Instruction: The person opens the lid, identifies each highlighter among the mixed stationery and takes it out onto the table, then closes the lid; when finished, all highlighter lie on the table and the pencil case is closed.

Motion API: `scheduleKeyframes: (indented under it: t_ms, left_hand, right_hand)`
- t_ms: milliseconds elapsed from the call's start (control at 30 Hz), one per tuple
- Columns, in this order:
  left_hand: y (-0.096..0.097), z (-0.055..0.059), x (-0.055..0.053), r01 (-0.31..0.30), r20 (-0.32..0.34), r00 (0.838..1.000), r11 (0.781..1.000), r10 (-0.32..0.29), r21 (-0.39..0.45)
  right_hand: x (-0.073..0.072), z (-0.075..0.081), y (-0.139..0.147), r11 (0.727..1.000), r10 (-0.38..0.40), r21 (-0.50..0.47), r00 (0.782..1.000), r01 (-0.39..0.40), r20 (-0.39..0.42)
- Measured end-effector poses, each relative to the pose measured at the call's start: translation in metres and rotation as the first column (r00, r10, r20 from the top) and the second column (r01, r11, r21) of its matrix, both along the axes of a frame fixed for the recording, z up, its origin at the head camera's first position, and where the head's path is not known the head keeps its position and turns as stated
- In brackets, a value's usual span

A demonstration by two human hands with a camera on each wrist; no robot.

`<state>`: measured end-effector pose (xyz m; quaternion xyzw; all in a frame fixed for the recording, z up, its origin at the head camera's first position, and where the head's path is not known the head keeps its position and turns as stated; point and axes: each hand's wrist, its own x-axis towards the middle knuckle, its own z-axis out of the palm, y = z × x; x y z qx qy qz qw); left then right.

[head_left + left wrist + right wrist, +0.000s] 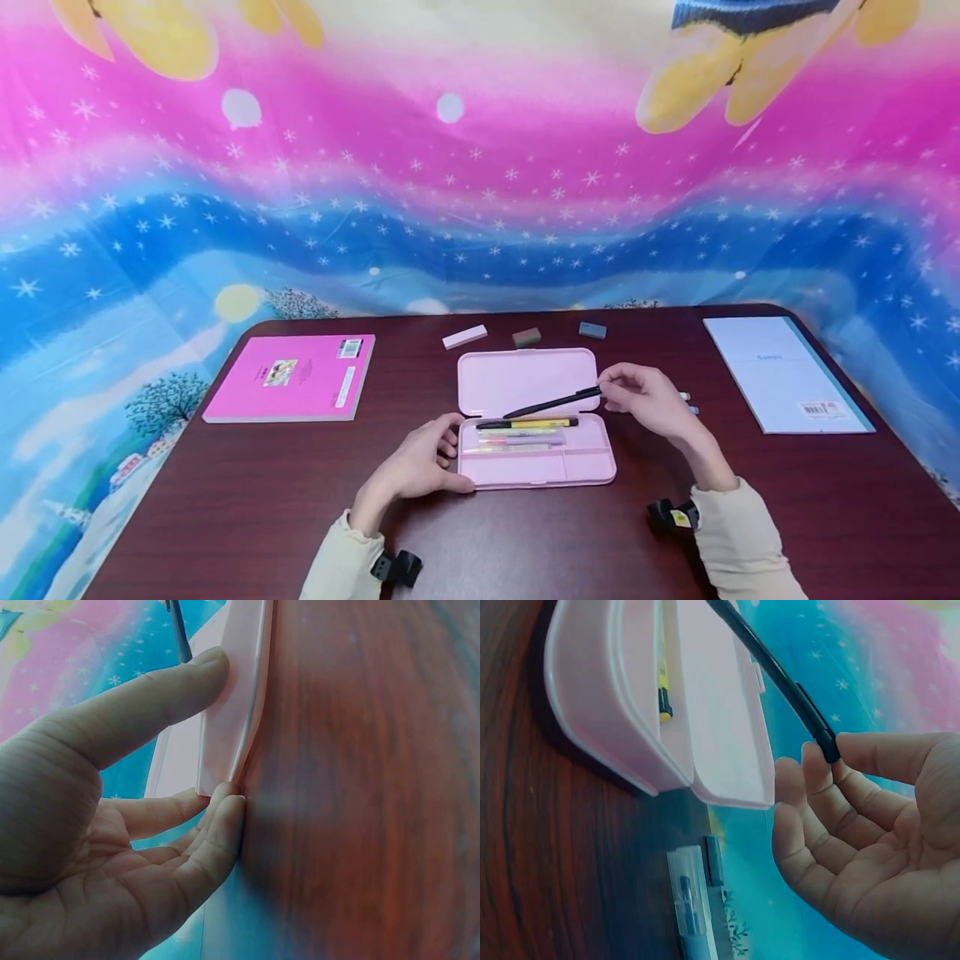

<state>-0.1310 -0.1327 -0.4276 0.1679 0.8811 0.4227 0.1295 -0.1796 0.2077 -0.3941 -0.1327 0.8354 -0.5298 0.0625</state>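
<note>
Right wrist: fingers (pixel 819 780) pinch black pen (pixel 776 669) at end.

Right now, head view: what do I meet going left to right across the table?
pink book → left hand → pink pencil case → right hand → pale blue notepad

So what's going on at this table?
A person's right hand pinches a black pen by one end over an open pink case. The left hand holds the case's left end. A yellow-and-black pen lies inside with some slimmer ones. Three small blocks sit behind it.
</note>
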Motion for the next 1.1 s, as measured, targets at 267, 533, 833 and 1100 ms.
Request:
scheduleKeyframes:
  t_ms: [267,533,833,1100]
  left_hand:
    - [-0.002,-0.002,0.001,-0.006,0.007,1.000,1.000,0.006,0.004]
    - [-0.001,-0.002,0.001,-0.009,0.012,1.000,1.000,0.009,0.013]
    - [0.000,-0.002,0.000,-0.005,0.010,1.000,1.000,0.005,0.014]
    - [0.000,-0.001,-0.001,0.002,0.006,1.000,1.000,-0.002,0.012]
  right_hand:
    - [0.002,0.005,0.005,0.997,-0.007,-0.078,1.000,0.009,0.025]
    - [0.005,0.009,0.022,0.999,-0.007,-0.035,1.000,0.006,-0.027]
    - [0.010,0.008,0.057,0.999,-0.041,-0.008,0.998,0.041,-0.046]
    - [0.014,0.012,0.097,0.995,-0.099,0.001,0.993,0.099,-0.062]
